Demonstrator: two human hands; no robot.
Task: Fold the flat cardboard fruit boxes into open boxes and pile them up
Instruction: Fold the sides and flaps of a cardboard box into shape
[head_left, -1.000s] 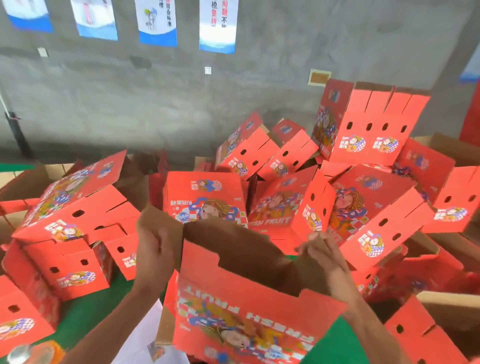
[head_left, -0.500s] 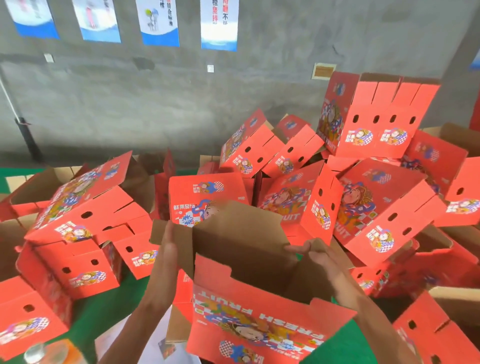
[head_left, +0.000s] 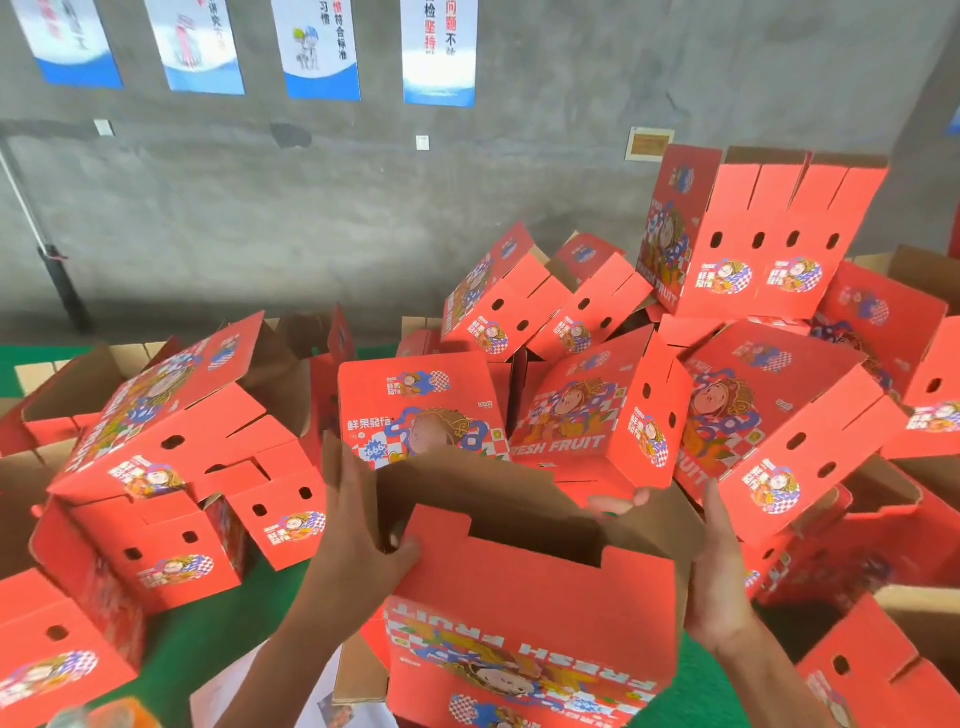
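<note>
**Box half-formed, both end flaps under hand**

Left hand (head_left: 358, 525): pressed flat against the left end flap, fingers (head_left: 347, 480) straight and together, thumb hooked over the near wall's top corner. Advised here: push the flap square to the long walls before releasing, keeping the palm low enough that the crease, not the panel, takes the bend.

Centre, between the forearms: box in work (head_left: 524, 613), standing open-topped on the green table (head_left: 208, 629), near wall red and glossy with upside-down "FRESH FRUIT" print and a stepped notch cut in its top edge; inner faces plain brown, matte, corrugated. Far flap raised, brown side toward the camera. Judged roughly squared, ends not yet locked.

Right hand (head_left: 719, 566): set along the right end panel, thumb up its outside face, fingertips showing pink over the far edge inside; curled round that panel as far as can be seen. Advised: match the left hand's pressure so the box does not skew.

Beyond and to both sides: pile of finished boxes (head_left: 613, 415), tumbled at all angles, red printed skins, oval vent holes, slotted top flaps. One box (head_left: 763, 234) sits highest, right of centre. Loose heap; placing the next one on top risks a slide.
</note>
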